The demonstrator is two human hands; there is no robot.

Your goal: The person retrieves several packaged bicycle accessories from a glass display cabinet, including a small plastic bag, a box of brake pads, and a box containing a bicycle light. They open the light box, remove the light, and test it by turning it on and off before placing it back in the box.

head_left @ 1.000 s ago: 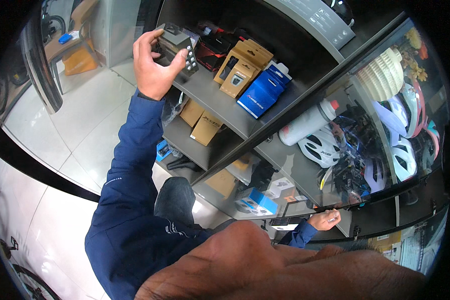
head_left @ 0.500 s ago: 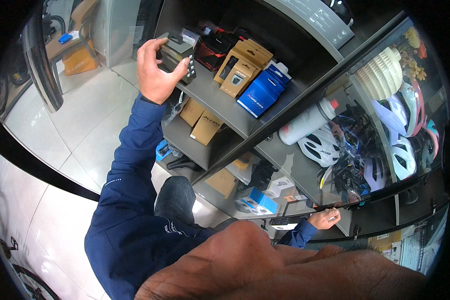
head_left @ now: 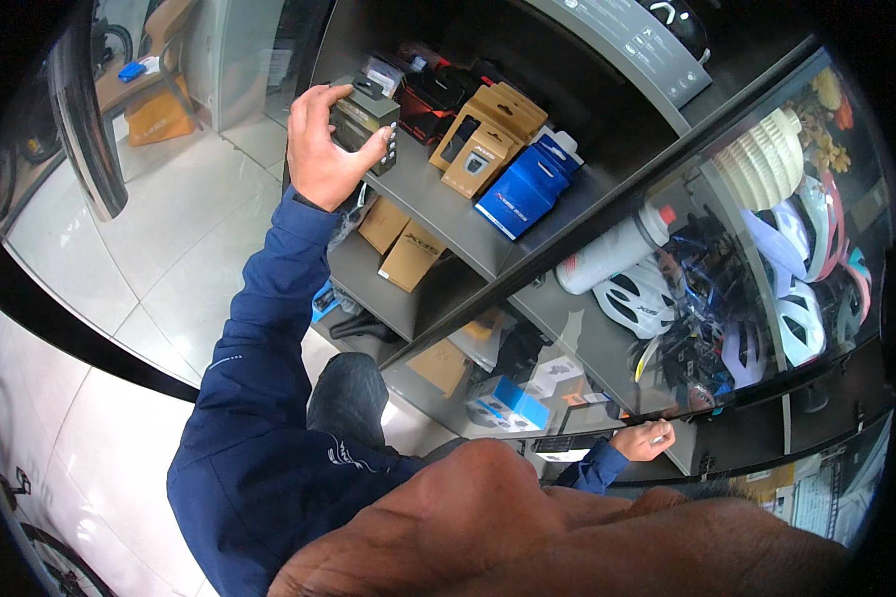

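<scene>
At the left end of the upper open shelf, my left hand [head_left: 324, 149] grips a small dark box [head_left: 370, 119], thumb on the near side and fingers over the far side. The box stands beside a black-and-red box [head_left: 434, 99]. Far to the lower right, my right hand [head_left: 645, 440] is closed at the dark edge of the cabinet's glass door [head_left: 607, 383]; its fingertips are curled in, and part of its grip is hidden.
Brown boxes [head_left: 483, 149] and a blue box [head_left: 528, 189] share the upper shelf. Below lie more brown cartons [head_left: 411, 257]. Behind the glass are a white bottle [head_left: 612, 249] and several helmets [head_left: 635, 303]. A bicycle wheel [head_left: 85, 119] stands left.
My left hand has moved slightly right and inward with the dark box, bringing it closer to the black-and-red box. My right hand stays at the door edge.
</scene>
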